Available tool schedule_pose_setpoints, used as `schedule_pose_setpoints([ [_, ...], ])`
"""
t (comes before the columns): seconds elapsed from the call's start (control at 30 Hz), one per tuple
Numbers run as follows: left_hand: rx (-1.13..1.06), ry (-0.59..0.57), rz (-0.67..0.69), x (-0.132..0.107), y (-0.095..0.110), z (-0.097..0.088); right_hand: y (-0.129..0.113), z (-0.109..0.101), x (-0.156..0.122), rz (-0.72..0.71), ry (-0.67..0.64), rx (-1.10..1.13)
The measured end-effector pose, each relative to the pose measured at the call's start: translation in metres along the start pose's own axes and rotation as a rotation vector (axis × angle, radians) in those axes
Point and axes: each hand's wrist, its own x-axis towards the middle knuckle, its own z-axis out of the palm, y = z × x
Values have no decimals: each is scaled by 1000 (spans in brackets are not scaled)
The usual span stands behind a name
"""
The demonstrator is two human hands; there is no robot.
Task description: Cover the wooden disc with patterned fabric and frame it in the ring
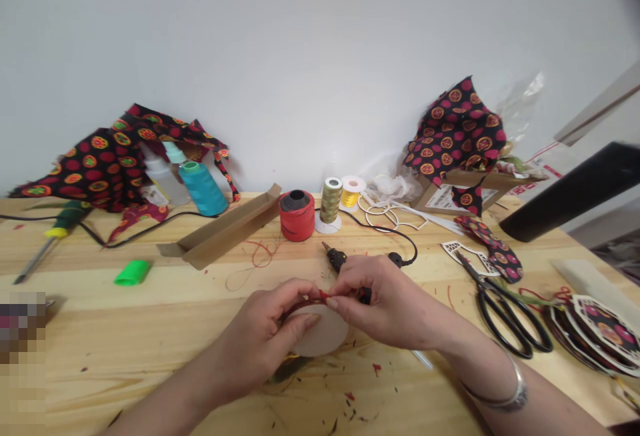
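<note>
A round white disc [325, 333] is held by my left hand [273, 336], thumb flat on its face and fingers behind its far edge. A dark and red band shows along that edge. My right hand [380, 299] is closed in a pinch at the top of the rim, on a small red piece [324, 295] that could be cord or cloth. Just beyond my right hand lies a black-handled tool with a metal tip [334, 256], partly covered by the hand. Beneath the disc, something dark and yellow on the table is mostly hidden.
Red [297, 217], green [331, 199], yellow [353, 191] and teal [204, 189] thread spools stand along the back. Scissors [510, 316] and patterned round pieces [600, 329] lie at right. Left are a cardboard trough [227, 229], a green cap [133, 273] and a screwdriver [47, 253].
</note>
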Motion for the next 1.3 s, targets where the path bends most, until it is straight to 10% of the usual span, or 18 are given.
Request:
schedule_pose_setpoints([
  [0.7, -229, -39, -63, -3, -6, 3, 3, -3, 2, -28, -33, 6],
  [1.3, 157, 99, 191, 2, -4, -1, 7, -3, 2, 38, -22, 17],
])
